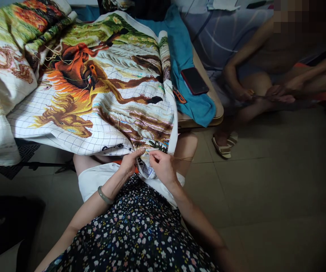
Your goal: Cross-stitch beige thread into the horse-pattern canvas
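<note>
A large cross-stitch canvas (114,90) with horses worked in orange and brown is spread before me, its near edge drooping over my lap. My left hand (131,160) grips that near edge, thumb on top and the other fingers hidden under the cloth. Close beside it, my right hand (163,166) pinches a thin needle (148,153) at the canvas surface. A brown thread (183,158) trails off to the right behind my right hand. Whether the needle's tip is in the cloth is too small to tell.
A phone (194,81) and an orange-handled tool (179,96), perhaps a cutter, lie on a teal cloth (205,111) to the right. Part of the canvas is bunched at far left. Another person's hands (282,90) are at right, above a sandal (222,146).
</note>
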Demonstrator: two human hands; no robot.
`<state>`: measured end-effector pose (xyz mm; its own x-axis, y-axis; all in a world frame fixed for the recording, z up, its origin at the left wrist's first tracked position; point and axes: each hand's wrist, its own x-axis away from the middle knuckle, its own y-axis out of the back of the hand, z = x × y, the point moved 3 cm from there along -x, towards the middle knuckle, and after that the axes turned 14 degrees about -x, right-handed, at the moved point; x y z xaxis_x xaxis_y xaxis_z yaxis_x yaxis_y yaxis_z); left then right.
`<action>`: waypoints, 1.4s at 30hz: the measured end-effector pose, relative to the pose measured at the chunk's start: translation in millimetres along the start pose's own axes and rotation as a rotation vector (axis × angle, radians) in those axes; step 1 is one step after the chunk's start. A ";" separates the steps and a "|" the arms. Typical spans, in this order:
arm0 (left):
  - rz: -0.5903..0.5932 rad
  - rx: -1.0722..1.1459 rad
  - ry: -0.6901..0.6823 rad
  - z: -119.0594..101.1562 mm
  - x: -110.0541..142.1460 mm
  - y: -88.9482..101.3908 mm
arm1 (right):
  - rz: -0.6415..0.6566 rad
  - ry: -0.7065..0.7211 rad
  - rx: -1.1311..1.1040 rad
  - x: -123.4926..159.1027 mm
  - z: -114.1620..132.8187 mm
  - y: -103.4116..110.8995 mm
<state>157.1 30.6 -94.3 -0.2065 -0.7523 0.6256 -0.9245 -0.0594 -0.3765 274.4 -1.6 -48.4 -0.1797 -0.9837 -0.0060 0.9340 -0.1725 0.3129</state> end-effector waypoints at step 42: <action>0.003 0.028 -0.125 3.2 6.4 -5.5 | -0.242 0.192 0.195 -1.2 29.2 -0.1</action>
<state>161.9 24.0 -90.4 -0.1660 -0.8283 0.5351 -0.9143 -0.0740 -0.3982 265.5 1.1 -20.7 -0.3094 -0.9104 -0.2747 0.7921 -0.4066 0.4554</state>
